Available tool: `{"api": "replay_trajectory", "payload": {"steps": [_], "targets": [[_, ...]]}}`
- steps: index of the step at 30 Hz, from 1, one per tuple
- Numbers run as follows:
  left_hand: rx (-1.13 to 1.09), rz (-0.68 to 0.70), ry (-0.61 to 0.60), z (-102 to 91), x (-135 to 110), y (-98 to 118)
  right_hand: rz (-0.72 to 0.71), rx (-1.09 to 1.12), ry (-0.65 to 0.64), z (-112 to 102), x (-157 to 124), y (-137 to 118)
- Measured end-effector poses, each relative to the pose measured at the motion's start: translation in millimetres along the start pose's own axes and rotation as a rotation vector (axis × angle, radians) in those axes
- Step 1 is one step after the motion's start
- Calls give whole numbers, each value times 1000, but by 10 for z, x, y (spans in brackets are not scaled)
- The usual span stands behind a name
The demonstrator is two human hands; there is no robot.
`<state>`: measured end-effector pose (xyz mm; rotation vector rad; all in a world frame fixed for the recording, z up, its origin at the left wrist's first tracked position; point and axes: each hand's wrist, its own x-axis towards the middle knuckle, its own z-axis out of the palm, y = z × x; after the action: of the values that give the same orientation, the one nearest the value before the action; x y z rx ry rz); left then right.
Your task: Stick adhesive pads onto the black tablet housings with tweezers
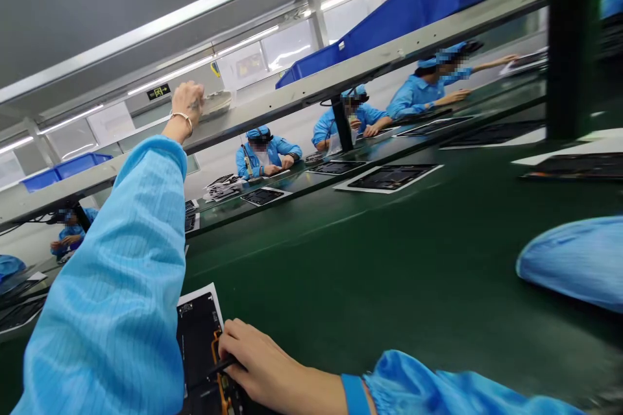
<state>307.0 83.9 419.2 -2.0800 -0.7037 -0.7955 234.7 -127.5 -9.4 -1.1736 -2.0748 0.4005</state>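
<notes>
My left hand (pixel 189 102) is raised high at the shelf rail, its fingers curled closed beside a shallow pale dish (pixel 217 104); what they hold, if anything, is hidden. Down on the green bench, my right hand (pixel 260 363) grips a thin black stick-like tool (pixel 220 367). Its tip points over an opened tablet-like device (pixel 198 331) with black parts and orange flex cables. A white sheet (pixel 212 292) shows beneath the device. My left sleeve covers part of it.
A metal shelf rail (pixel 272 104) crosses above the bench, bearing blue bins (pixel 389 19). More opened devices (pixel 389 177) lie on white sheets along the green conveyor-like surface (pixel 370 259). Co-workers (pixel 267 152) in blue sit opposite. A blue cap or sleeve (pixel 574 262) juts in at right.
</notes>
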Motion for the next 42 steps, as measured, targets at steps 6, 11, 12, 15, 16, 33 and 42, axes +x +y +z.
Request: {"api": "replay_trajectory", "payload": {"steps": [6,11,12,15,16,33,42], "targets": [[-105,-9,36,-169,45,-123,27,62,-13,-27,11,11],[-119,4,280,-463,-132,64,2,95,38,-20,2,49],[-101,70,324,-543,-241,155,-8,101,52,-17,6,61],[-49,338,411,-768,-778,507,-44,112,77,-20,36,82],[-44,404,407,-818,-1019,633,-68,118,71,-28,45,75],[-620,956,-355,585,-4224,973,474,478,614,-1158,-1050,-349],[-1001,739,-497,386,-4533,1032,835,656,285,-922,-816,-69]]}}
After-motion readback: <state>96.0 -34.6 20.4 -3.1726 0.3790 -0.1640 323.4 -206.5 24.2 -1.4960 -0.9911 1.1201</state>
